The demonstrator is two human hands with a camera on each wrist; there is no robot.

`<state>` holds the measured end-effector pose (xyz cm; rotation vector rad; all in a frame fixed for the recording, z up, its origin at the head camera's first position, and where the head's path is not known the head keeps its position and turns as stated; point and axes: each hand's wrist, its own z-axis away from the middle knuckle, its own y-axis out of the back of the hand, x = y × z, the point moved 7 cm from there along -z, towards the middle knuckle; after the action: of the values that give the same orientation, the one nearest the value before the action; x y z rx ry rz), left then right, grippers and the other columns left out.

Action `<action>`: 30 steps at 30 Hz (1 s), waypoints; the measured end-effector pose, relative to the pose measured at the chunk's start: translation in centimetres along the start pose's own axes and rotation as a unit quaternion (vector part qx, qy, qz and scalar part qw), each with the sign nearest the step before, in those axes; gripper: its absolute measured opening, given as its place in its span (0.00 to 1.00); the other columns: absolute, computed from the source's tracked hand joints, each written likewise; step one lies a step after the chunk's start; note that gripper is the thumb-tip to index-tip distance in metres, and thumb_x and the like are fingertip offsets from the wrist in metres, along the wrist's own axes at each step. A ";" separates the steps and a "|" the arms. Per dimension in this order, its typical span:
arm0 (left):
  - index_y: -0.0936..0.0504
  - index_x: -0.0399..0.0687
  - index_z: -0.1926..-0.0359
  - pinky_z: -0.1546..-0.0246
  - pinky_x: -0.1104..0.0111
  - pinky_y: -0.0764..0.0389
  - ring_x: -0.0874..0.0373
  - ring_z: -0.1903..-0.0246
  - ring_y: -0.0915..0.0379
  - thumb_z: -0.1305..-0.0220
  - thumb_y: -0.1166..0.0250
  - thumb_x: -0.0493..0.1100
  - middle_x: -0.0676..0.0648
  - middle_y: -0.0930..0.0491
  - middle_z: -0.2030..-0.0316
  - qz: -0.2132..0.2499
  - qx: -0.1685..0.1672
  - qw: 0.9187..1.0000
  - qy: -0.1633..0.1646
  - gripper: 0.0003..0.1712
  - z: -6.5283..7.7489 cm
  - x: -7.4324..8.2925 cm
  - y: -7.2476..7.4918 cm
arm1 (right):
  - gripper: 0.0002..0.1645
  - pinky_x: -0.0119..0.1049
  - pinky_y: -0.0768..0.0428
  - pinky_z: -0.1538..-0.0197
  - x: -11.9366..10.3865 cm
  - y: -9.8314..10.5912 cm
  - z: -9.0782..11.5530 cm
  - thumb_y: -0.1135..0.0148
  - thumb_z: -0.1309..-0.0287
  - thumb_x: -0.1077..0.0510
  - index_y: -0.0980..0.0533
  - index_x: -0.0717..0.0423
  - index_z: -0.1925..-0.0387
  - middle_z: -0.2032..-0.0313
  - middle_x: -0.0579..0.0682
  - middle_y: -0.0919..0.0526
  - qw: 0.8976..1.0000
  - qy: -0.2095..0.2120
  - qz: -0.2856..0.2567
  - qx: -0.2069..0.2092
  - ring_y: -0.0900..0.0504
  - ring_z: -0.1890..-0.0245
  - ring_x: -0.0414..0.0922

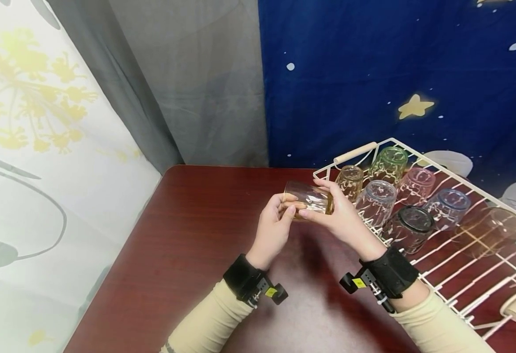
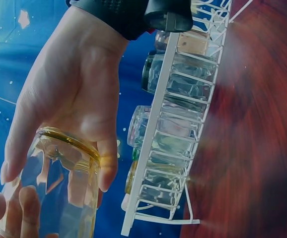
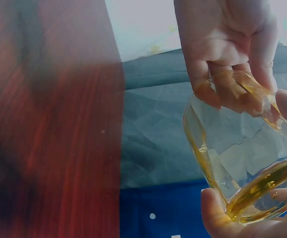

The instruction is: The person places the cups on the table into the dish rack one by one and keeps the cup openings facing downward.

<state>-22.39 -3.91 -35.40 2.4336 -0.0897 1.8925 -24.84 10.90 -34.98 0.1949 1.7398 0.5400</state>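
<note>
An amber-tinted glass tumbler point(image 1: 311, 196) is held on its side above the table, its rim toward the left and its thick base toward the right. My left hand point(image 1: 272, 223) grips the rim end, fingers bent around it. Around the base end, my right hand point(image 1: 346, 218) holds the same tumbler with thumb and fingers. The left wrist view shows the tumbler's amber base point(image 2: 69, 139) against the right palm. In the right wrist view, the left fingers point(image 3: 233, 91) show at the rim, partly through the glass.
A white wire rack point(image 1: 460, 181) with wooden handles point(image 1: 356, 153) stands at the right. Several tumblers stand in it, among them a green one point(image 1: 389, 164), a pink one point(image 1: 416, 185) and a dark grey one point(image 1: 409, 228). Curtains hang behind the reddish-brown table point(image 1: 187, 235).
</note>
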 end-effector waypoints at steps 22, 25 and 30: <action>0.28 0.34 0.45 0.46 0.61 0.20 0.62 0.57 0.21 0.28 0.47 0.34 0.32 0.19 0.54 0.015 -0.045 0.998 0.035 0.13 0.0 -0.4 -0.1 | 0.43 0.48 0.27 0.45 -1.9 2.1 0.1 0.27 0.49 0.43 0.34 0.52 0.36 0.40 0.59 0.24 0.994 -0.009 0.107 0.005 0.23 0.44 0.54; 0.27 0.36 0.46 0.45 0.62 0.21 0.58 0.55 0.19 0.28 0.46 0.36 0.35 0.17 0.54 -0.006 -0.066 0.997 0.045 0.13 0.1 -0.6 0.0 | 0.44 0.50 0.28 0.46 -2.1 2.8 0.0 0.27 0.50 0.40 0.35 0.52 0.36 0.42 0.61 0.23 0.990 -0.017 0.137 0.001 0.23 0.46 0.56; 0.24 0.42 0.48 0.49 0.69 0.25 0.58 0.54 0.20 0.28 0.46 0.38 0.39 0.15 0.55 -0.055 -0.084 0.994 0.046 0.11 0.0 -0.8 0.2 | 0.44 0.51 0.28 0.47 -3.0 4.0 -0.2 0.28 0.50 0.39 0.35 0.53 0.37 0.43 0.60 0.23 0.984 -0.013 0.176 -0.003 0.23 0.46 0.56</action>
<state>-22.62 -4.12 -36.18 2.1929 -0.1045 1.8645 -24.95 13.06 -30.48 0.5090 1.6867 0.7939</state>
